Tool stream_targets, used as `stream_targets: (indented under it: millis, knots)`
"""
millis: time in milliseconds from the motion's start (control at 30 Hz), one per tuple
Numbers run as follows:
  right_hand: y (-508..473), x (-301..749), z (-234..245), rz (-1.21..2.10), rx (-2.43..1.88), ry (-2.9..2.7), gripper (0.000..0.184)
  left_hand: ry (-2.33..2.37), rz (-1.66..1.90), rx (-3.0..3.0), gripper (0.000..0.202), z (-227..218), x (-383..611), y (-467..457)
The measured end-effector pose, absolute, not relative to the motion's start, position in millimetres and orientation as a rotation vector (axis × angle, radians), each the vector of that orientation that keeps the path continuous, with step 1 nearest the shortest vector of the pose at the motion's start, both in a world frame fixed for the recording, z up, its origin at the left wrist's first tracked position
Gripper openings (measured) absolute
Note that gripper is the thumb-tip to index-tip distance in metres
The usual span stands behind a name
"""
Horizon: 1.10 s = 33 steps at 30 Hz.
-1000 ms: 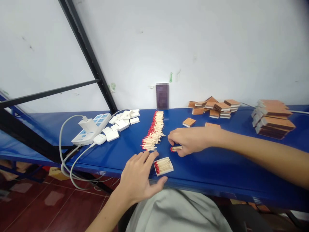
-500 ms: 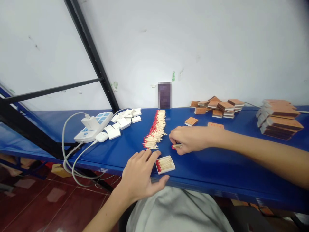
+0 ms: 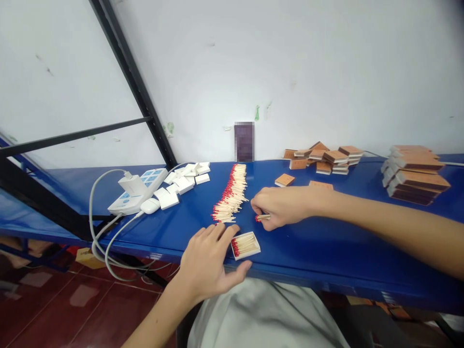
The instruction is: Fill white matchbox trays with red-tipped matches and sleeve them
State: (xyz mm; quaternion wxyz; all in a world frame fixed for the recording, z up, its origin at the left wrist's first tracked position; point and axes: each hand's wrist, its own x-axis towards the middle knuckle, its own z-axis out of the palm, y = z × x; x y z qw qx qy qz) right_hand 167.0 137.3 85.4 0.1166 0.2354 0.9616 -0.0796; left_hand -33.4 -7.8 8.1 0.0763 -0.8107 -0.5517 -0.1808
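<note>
My left hand (image 3: pixel 208 263) rests at the front edge of the blue table (image 3: pixel 326 246), fingers and thumb set around a small white tray of red-tipped matches (image 3: pixel 245 245) and holding it at its left side. My right hand (image 3: pixel 281 207) is closed in a pinch on a small bundle of matches (image 3: pixel 261 218) just above the table. A long row of loose red-tipped matches (image 3: pixel 232 195) lies to the left of my right hand.
Several white empty trays (image 3: pixel 183 186) and a white power strip with plug and cables (image 3: pixel 136 193) lie at the left. Brown matchbox sleeves (image 3: pixel 324 158) are piled at the back, with a taller stack (image 3: pixel 415 174) at the right. A black metal frame (image 3: pixel 137 87) slants at the left.
Both hands have stayed almost in place; my right hand has kept its pinch on the small bundle of matches. The view has shifted slightly.
</note>
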Motion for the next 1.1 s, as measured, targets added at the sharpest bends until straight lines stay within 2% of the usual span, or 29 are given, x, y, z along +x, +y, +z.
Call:
stream_targets:
  millis: [300, 1100]
  knots:
    - [138.1, 167.9, 87.9, -0.295, 0.651, 2.816, 0.014, -1.651, -0.529, -2.424, 0.054, 7.9, -33.7, -7.7]
    - [152.4, 175.8, 90.7, -0.352, 0.608, 2.801, 0.012, -1.602, -0.524, -2.418, 0.053, 6.7, -34.0, -7.4]
